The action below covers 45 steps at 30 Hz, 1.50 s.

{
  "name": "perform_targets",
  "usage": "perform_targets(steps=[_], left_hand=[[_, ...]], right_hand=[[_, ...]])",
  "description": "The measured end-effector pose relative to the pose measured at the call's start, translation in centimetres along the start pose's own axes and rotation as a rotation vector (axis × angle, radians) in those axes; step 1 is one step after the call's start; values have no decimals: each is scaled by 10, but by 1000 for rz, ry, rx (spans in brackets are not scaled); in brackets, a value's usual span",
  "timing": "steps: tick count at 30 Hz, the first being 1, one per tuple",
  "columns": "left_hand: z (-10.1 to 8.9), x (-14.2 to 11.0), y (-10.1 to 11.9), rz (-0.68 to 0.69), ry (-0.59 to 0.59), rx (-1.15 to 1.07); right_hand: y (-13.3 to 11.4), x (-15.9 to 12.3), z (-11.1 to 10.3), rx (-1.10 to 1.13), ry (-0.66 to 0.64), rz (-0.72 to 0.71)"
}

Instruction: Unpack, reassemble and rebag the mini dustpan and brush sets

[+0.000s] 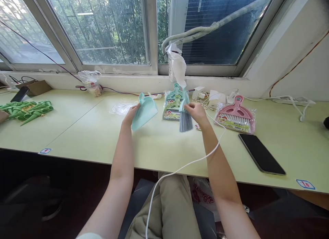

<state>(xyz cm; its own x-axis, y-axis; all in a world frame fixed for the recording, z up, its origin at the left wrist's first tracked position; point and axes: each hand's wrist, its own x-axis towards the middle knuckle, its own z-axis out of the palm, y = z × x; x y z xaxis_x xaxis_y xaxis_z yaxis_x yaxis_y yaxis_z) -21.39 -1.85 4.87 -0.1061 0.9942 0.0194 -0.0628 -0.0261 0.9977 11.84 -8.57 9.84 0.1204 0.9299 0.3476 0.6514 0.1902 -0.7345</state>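
My left hand (132,114) grips the edge of a pale turquoise dustpan (145,112), which is tilted above the table. In my right hand (196,110) is a small hand brush (185,120) with grey bristles pointing down and a turquoise handle pointing up. The two are held apart from each other. Behind the brush, packaged green dustpan-and-brush sets (171,103) lie on the table in clear wrap. Further right is a wrapped pink dustpan-and-brush set (236,115). A crumpled clear plastic bag (122,108) lies left of the dustpan.
A white cable (185,165) runs across my right forearm to my lap. A black phone (261,153) lies near the front right edge. Chargers (216,98) and wires sit along the window wall. Green woven items (31,110) lie at far left, beside another person's hand (3,115).
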Motion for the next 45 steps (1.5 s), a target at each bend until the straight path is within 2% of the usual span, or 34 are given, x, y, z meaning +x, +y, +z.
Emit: perform_targets(steps=[2,3,5,9,13,16,19,24,27,29,31,33,37,40,45], left_hand=[[-6,-5,-6,-95,-92,146],[-7,-6,-9,-138,-139,215],[-7,-5,-13,-201,-238,321],[-9,5,-12,-201,-400,487],[-10,12,-7,-83,-456,777],[-7,10,-4,-46,-475,937],[-4,4,-1,-63,-510,1006],[1,-5,5,-109,-528,924],[4,-5,3,-111,-454,784],[3,-3,-4,-124,-359,658],[-4,2,-14,-142,-257,507],[-16,7,-24,-143,-165,328],[-43,13,-37,-68,-87,-45],[-49,13,-39,-43,-92,-80],[-41,11,-40,2,-97,16]], right_hand=[[-2,-7,-1,-357,-282,60],[-5,-11,1,-505,-367,58],[-11,-19,9,-693,-463,11],[-23,-28,23,-783,-631,-44],[-30,-30,27,-825,-725,-47],[-28,-29,31,-847,-718,-40],[-21,-27,35,-816,-701,-24],[-7,-19,33,-713,-736,-4],[4,-12,27,-581,-779,7],[15,-6,25,-518,-705,26],[26,0,22,-512,-566,70],[38,5,20,-525,-479,128],[58,11,14,-527,-472,226],[64,12,10,-513,-486,272],[63,10,7,-452,-588,279]])
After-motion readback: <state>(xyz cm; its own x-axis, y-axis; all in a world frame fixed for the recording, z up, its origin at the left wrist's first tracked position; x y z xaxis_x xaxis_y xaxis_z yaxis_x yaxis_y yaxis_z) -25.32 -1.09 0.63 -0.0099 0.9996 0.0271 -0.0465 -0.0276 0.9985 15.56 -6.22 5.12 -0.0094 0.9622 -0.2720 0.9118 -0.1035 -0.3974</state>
